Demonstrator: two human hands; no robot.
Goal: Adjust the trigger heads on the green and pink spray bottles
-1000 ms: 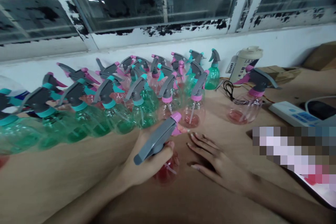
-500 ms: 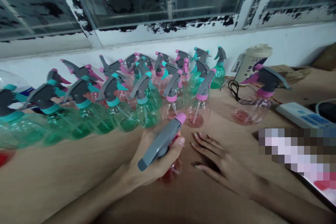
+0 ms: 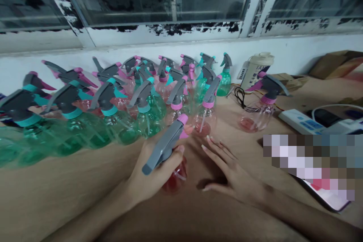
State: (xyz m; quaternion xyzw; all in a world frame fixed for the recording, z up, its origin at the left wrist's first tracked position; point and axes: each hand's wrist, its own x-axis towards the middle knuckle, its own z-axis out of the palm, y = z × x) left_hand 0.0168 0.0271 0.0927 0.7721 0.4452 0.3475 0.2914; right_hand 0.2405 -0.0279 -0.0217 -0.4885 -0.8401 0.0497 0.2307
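Observation:
My left hand (image 3: pixel 150 170) is closed round the neck of a clear pink spray bottle (image 3: pixel 175 180) with a grey and pink trigger head. This bottle stands low in front of me, its nozzle pointing away and to the right. Beside it, my right hand (image 3: pixel 231 168) lies open over the tabletop, fingers spread and thumb apart, holding nothing. Just beyond the right fingertips stands another pink spray bottle (image 3: pixel 204 126). A row of green spray bottles (image 3: pixel 121 128) with teal collars stretches off to the left.
More pink and green bottles crowd behind the row, against the white wall. On the right stand a lone pink spray bottle (image 3: pixel 255 119), a cream coffee cup (image 3: pixel 259 68), black cable (image 3: pixel 240 96) and a white power strip (image 3: pixel 302 121). A partly blurred flat device lies near the right edge.
The view has swung a little to the right, so most things sit further left. My left hand keeps its grip on the spray bottle. My right thumb has spread wider from the fingers.

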